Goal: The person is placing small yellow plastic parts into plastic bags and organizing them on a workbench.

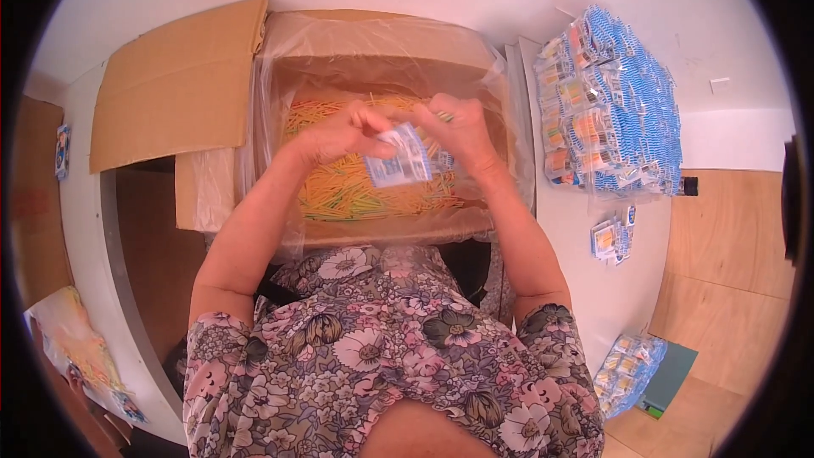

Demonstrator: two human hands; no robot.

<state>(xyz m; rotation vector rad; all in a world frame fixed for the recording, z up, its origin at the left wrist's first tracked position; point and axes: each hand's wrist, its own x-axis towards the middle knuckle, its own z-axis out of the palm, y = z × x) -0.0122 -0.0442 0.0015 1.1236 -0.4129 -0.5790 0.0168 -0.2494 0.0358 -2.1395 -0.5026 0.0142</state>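
My left hand (346, 134) pinches a small clear plastic packet (398, 157) with blue and white print. It hangs tilted over a large cardboard box (381, 231). Beside the packet's upper edge, my right hand (462, 125) is closed, somewhat blurred, and a few thin greenish-yellow sticks (445, 117) show between its fingers. Below both hands, the box holds a deep layer of loose thin sticks (339, 191) in yellow, orange and green. A clear plastic liner (270, 102) covers the box's walls and folds over its rim.
On the white table (564, 242) to the right stands a tall stack of filled packets (610, 110), with a few loose packets (612, 237) nearer me. Another bundle of packets (627, 369) lies lower right by a dark green flat piece (670, 380). An open cardboard flap (174, 89) spreads left.
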